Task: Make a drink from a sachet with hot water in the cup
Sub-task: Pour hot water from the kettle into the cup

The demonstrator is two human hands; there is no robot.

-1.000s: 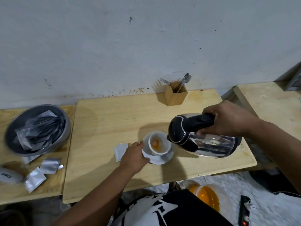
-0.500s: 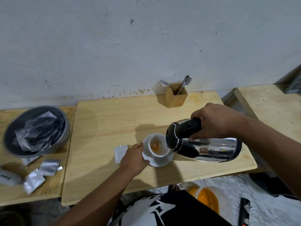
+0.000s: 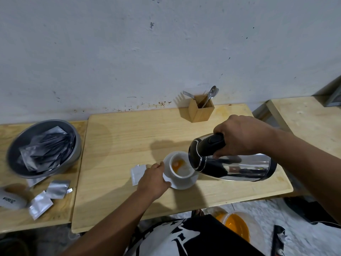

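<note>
A white cup (image 3: 181,174) holding orange powder and some liquid stands on a white saucer (image 3: 186,184) in the middle of the wooden table (image 3: 129,141). My right hand (image 3: 243,137) grips the black handle of a shiny steel kettle (image 3: 238,168), tipped almost flat with its spout over the cup's right rim. My left hand (image 3: 153,180) rests on the saucer's left edge, fingers touching it. An opened silver sachet (image 3: 137,172) lies flat just left of that hand.
A wooden holder (image 3: 201,112) with a spoon and fork stands at the back by the wall. On the left table sit a grey bowl (image 3: 14,163) of silver sachets and loose sachets (image 3: 57,189). An orange-filled tub (image 3: 238,226) is on the floor.
The kettle has tipped further and moved left, bringing its spout over the cup. My left hand stays on the saucer.
</note>
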